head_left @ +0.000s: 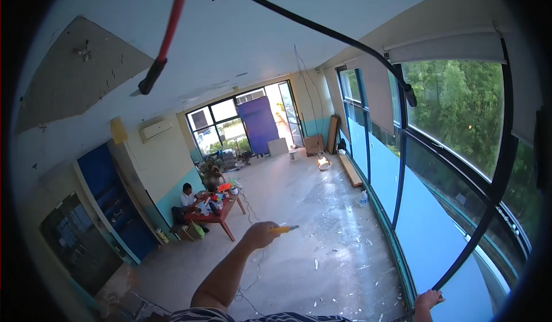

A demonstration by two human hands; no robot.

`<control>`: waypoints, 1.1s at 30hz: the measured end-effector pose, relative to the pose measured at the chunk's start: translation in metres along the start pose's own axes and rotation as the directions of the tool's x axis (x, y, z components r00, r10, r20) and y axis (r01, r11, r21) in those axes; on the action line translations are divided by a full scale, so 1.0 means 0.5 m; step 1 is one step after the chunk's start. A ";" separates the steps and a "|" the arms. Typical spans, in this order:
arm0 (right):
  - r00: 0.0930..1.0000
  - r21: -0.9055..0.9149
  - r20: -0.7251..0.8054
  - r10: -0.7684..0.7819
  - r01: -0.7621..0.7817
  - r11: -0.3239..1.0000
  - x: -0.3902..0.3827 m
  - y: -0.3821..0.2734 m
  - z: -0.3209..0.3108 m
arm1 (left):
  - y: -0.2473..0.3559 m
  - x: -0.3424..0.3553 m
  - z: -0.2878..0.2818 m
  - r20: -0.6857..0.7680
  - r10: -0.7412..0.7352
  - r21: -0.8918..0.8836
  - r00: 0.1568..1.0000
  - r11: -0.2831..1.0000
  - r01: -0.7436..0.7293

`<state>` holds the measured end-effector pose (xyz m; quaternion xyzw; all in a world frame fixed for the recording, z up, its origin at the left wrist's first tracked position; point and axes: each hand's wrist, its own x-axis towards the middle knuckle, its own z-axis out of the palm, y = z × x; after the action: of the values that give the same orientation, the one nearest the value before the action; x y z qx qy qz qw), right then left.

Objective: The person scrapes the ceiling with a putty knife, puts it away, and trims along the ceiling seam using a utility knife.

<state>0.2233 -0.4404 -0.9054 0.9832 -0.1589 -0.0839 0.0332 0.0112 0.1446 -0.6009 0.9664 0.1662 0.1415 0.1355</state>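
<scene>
My left hand (262,236) is stretched out over the floor at the lower middle. It is closed around a yellow utility knife (280,229), whose grey tip points to the right. Down at the lower right, my right hand (429,301) has its fingers curled at the lower end of a dark window frame (467,246). Part of that grip is hidden. Pale blue sheeting (428,230) covers the lower panes beside this hand.
White scraps (322,283) litter the grey floor (287,201). Two people sit by a red table (221,217) piled with things. A clear jug (363,198) stands near the windows. Overhead dangle a red cable (172,23) and a black cable (310,26). A wire (247,293) trails below my left arm.
</scene>
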 end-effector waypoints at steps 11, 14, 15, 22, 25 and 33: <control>0.207 0.137 -0.877 -0.433 0.973 0.186 -0.084 -0.513 -0.973 | -0.317 -0.829 0.546 0.714 -0.642 0.146 0.279 0.527 0.837; -0.042 -0.033 -0.963 -0.267 0.999 -0.038 -0.285 -0.601 -1.274 | -0.328 -0.885 0.561 0.720 -0.661 0.106 0.211 0.405 0.908; -0.094 -0.085 -0.967 -0.237 0.995 -0.051 -0.337 -0.617 -1.351 | -0.330 -0.896 0.561 0.721 -0.665 0.095 0.194 0.372 0.923; -0.162 -0.153 -0.978 0.131 0.985 0.074 -0.498 -0.701 -1.704 | -0.336 -0.896 0.558 0.734 -0.656 0.028 0.174 0.285 0.958; -0.105 -0.077 -0.975 0.198 0.987 0.142 -0.533 -0.732 -1.753 | -0.341 -0.890 0.559 0.737 -0.653 0.010 0.172 0.265 0.964; -0.017 0.018 -0.973 0.229 0.988 0.151 -0.563 -0.786 -1.786 | -0.347 -0.900 0.556 0.746 -0.650 -0.012 0.145 0.204 0.979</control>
<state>0.2373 0.0556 -0.0194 0.5978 0.2933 0.6096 -0.4301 -0.3563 0.0808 -1.0142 0.5994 0.5930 -0.2366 0.4827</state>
